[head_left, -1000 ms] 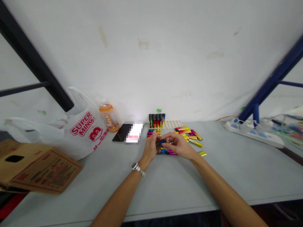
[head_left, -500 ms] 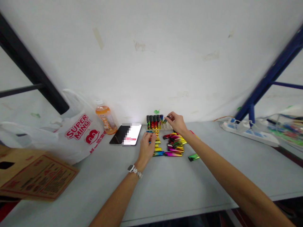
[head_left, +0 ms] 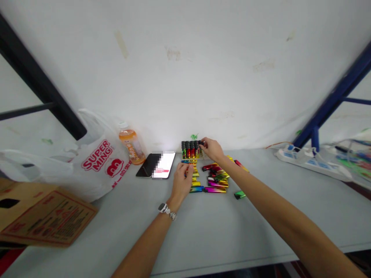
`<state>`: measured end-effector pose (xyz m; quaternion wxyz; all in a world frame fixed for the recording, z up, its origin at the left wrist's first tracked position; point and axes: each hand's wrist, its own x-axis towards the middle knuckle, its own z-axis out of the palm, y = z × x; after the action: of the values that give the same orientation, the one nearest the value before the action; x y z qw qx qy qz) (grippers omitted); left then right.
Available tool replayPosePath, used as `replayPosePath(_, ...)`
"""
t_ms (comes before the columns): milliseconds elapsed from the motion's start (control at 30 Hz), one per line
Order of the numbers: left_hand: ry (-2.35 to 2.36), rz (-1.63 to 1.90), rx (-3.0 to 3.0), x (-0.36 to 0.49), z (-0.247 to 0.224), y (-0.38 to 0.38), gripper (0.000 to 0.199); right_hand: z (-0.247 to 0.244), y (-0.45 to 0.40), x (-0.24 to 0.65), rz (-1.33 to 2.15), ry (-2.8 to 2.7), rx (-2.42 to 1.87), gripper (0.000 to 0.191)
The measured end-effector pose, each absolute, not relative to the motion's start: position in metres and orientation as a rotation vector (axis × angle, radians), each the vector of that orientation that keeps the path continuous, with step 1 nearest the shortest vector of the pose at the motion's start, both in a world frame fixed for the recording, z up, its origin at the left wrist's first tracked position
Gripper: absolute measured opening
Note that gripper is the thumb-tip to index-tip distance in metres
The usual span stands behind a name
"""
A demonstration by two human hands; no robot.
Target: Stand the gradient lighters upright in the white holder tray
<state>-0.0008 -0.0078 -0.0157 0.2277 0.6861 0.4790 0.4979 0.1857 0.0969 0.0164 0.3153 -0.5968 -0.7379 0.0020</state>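
Observation:
Several lighters with black tops (head_left: 189, 150) stand upright in rows in a tray by the wall. At the right end of these rows, my right hand (head_left: 212, 150) pinches a lighter (head_left: 201, 143) by its dark top. My left hand (head_left: 183, 178) rests at the left edge of a column of yellow and blue lighters (head_left: 196, 184) lying flat, its fingers curled; whatever it may hold is too small to tell. Right of that column lies a loose pile of red, green and purple lighters (head_left: 217, 184). One green lighter (head_left: 239, 194) lies apart, partly beside my right forearm.
A tablet (head_left: 149, 165) lies left of the lighters. Farther left stand an orange drink bottle (head_left: 131, 144), a white plastic bag (head_left: 98, 170) and a cardboard box (head_left: 55, 216). On the right, a white power strip (head_left: 313, 164) with cables lies near a blue metal post (head_left: 327, 104).
My right hand has moved slightly left and brought its lighter from a tilted position to the end of the upright rows. My left hand stays by the lying lighters. The view has shifted slightly.

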Motion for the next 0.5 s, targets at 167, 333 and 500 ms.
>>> replayPosePath(167, 1.373, 1.403, 1.868, -0.004, -0.015, -0.005, 0.037, 0.007, 0.098, 0.189, -0.100, -1.928, -1.517, 0.022)
replayPosePath(333, 1.417, 1.429, 1.848, -0.007, -0.012, -0.004, 0.037, 0.003, 0.102, 0.192, 0.043, -1.888, -1.467, 0.029)
replayPosePath(500, 1.489, 1.456, 1.800, -0.011, -0.012, -0.003, 0.034, 0.003, 0.093, 0.188, -0.023, -1.917, -1.514, 0.027)
